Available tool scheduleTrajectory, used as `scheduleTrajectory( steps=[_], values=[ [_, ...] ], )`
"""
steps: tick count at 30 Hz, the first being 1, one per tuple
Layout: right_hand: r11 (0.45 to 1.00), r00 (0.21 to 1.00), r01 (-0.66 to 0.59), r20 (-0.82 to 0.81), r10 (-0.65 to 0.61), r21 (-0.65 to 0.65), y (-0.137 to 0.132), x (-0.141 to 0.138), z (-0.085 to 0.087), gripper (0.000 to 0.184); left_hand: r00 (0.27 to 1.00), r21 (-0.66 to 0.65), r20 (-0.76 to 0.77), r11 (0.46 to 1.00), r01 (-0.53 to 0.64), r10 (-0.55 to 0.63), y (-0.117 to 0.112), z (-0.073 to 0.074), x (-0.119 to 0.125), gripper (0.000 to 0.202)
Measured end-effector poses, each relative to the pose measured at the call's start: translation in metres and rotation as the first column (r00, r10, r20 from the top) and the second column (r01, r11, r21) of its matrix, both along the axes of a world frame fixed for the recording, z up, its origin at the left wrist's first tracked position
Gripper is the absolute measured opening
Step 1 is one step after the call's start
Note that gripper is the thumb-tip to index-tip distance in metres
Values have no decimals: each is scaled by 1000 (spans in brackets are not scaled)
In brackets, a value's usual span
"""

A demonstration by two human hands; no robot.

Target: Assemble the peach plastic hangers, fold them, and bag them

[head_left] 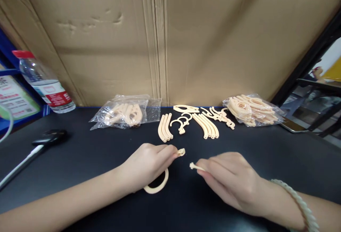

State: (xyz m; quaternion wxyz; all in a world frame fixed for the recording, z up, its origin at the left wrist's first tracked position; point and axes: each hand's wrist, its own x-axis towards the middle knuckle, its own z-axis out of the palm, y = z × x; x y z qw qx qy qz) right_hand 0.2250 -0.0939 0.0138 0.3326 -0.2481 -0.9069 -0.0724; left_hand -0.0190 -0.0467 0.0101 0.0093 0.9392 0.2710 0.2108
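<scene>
My left hand (149, 164) is closed in a pinch on a beige plastic hanger hook (181, 152). The hook's knobbed end sticks out past the fingertips, and a curved beige loop (157, 190) shows below the hand; the fingers hide whether the two join. To its right, my right hand (229, 178) pinches a thin beige plastic piece (196, 167) with a small flared tip pointing left. Most of that piece is hidden in the hand. A short gap separates the two held ends. Beyond them lie curved hanger arms (165, 128) and loose hooks (181, 122).
More curved arms (206, 125) and small beige parts (218, 114) lie farther back. Clear bags of parts stand left (128, 113) and right (252, 109) before a cardboard wall (213, 40). At left are a bottle (49, 86) and a black device (50, 137) with a white cable.
</scene>
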Motion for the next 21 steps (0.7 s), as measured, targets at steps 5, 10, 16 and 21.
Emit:
scheduleTrajectory(
  steps=[5,10,16,21],
  values=[
    [993,979,39,-195,-61,-114,21,9,4,12,911,-727,268,686,-22,313,7,-6,3,34],
    [966,910,84,-376,-175,-244,32,18,10,11,807,-891,354,434,137,473,14,-6,3,39],
    [915,824,403,-433,-364,-3,66,56,19,19,778,-884,408,419,206,478,14,-2,3,42],
    [836,828,548,-126,-546,-21,102,93,7,36,762,-877,439,411,248,477,15,-2,1,40]
  ],
)
